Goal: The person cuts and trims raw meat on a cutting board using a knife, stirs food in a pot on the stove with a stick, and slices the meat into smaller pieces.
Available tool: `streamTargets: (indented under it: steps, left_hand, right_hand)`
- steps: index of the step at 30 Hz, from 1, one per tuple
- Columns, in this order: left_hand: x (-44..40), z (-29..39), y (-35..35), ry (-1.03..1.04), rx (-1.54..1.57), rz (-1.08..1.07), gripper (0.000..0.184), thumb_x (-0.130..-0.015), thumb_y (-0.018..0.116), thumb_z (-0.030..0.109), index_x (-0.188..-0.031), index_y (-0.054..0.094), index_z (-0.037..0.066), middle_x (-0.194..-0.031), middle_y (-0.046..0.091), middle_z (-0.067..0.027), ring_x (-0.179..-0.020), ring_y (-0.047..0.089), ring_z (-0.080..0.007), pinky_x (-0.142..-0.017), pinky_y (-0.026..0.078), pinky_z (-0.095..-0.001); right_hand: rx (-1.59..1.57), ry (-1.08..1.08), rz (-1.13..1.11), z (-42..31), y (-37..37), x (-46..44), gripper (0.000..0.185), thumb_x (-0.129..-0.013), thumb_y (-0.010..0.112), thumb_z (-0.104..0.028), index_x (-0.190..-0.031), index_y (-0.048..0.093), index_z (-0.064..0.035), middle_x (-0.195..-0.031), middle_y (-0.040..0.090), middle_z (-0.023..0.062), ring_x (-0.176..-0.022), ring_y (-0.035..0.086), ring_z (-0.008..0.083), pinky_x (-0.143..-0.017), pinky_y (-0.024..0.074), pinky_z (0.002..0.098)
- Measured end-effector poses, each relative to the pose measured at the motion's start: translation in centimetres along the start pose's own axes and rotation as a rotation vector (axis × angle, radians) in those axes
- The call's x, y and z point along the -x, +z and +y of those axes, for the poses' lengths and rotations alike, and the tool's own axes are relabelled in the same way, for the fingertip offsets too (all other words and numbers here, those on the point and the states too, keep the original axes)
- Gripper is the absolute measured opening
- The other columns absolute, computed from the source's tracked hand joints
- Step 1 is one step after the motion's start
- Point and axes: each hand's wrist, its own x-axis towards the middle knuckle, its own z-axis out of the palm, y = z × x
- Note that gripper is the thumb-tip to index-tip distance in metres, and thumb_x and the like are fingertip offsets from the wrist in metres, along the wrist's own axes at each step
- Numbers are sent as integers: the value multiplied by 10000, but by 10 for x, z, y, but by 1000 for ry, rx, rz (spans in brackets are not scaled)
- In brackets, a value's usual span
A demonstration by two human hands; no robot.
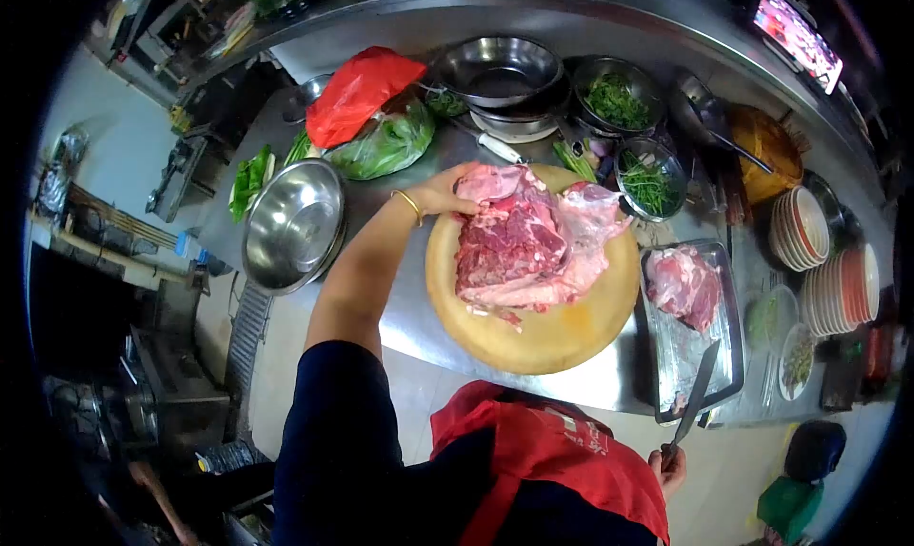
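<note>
A large slab of raw meat point(514, 246), red with pale fat, lies on a round cutting board point(533, 351). My left hand point(447, 192) grips its upper left edge, thumb on top and part of the fingers hidden behind the meat. Down by the red apron, my right hand point(669, 472) is closed around the handle of a knife point(698, 394). The blade points up and reaches over the near edge of a metal tray point(728, 375), to the right of the board. A smaller piece of raw meat point(684, 287) lies in that tray.
Left of the board stand steel bowls point(293, 227) and a red plastic bag point(362, 94) beside bagged greens point(386, 141). Steel pans point(500, 70) and bowls of chopped greens point(650, 184) line the back. Stacked bowls point(838, 294) stand at right. A white-handled tool point(500, 149) lies behind the board.
</note>
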Motion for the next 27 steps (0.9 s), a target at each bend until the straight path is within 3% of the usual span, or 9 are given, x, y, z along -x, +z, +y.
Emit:
streamTargets:
  steps: [1,3,5,9,12,14,17,24,27]
  left_hand:
    - [-7,-5,-7,-41,-168,13,936,-805,749,366,-1538,251,63,-1514,387,-187,-1386,382,-321,-1164,296,-403]
    - [-25,-13,-15,78,-253,47,967,-723,777,352,-1503,308,25,-1501,395,-218,-1394,362,-363,-1169,286,-385]
    - [-36,-11,-23,375,-795,-44,976,-657,799,343,-1470,363,22,-1444,452,-246,-1338,440,-375,-1117,363,-380]
    - [-63,24,-19,179,-853,-236,982,-614,802,338,-1444,396,8,-1372,510,-267,-1259,517,-384,-1038,439,-412]
    - [-83,9,-25,71,-755,-375,821,-676,756,205,-1401,441,-19,-1295,586,-210,-1187,586,-320,-954,496,-405]
    - [-103,-22,-33,70,18,-340,697,-706,680,38,-1366,469,-37,-1266,607,-149,-1188,583,-254,-972,492,-350]
    - [-96,-24,-38,10,251,-379,665,-723,614,-65,-1369,458,-41,-1293,581,-109,-1208,554,-197,-1009,465,-301]
    - [-77,-70,-40,4,692,-312,759,-746,670,-6,-1437,355,-30,-1416,473,-142,-1324,451,-221,-1113,375,-341]
    - [-46,-63,-20,-73,707,-119,1013,-752,793,114,-1525,150,-10,-1502,360,-171,-1389,362,-269,-1155,301,-359]
  right_hand:
    - [-35,-35,82,-9,11,6,125,-872,643,-5,-981,583,-16,-773,535,-30,-689,471,56,-607,378,214]
    - [35,-23,86,-21,22,13,133,-876,645,-2,-993,581,-5,-794,548,-16,-701,484,60,-614,390,219]
    - [27,104,20,-31,29,28,146,-887,653,-16,-1014,584,5,-827,568,1,-722,504,67,-649,419,222]
    - [13,84,58,-38,50,33,234,-838,687,-22,-1047,591,20,-896,588,25,-770,553,109,-683,484,260]
    - [55,127,-24,-68,67,36,205,-827,706,-42,-995,602,10,-878,588,23,-750,550,103,-680,482,254]
    - [99,157,-18,-73,80,38,217,-831,725,-88,-987,615,13,-859,584,20,-722,542,97,-674,476,251]
    - [148,116,-46,-69,100,47,192,-838,687,-22,-1012,611,11,-747,544,-14,-699,531,83,-646,436,226]
    - [110,122,-46,-68,119,64,183,-849,695,-61,-999,609,2,-772,570,-2,-711,540,92,-672,444,236]
    - [-65,153,30,-62,123,69,192,-869,690,-72,-1021,597,-1,-814,587,15,-731,549,102,-691,454,249]
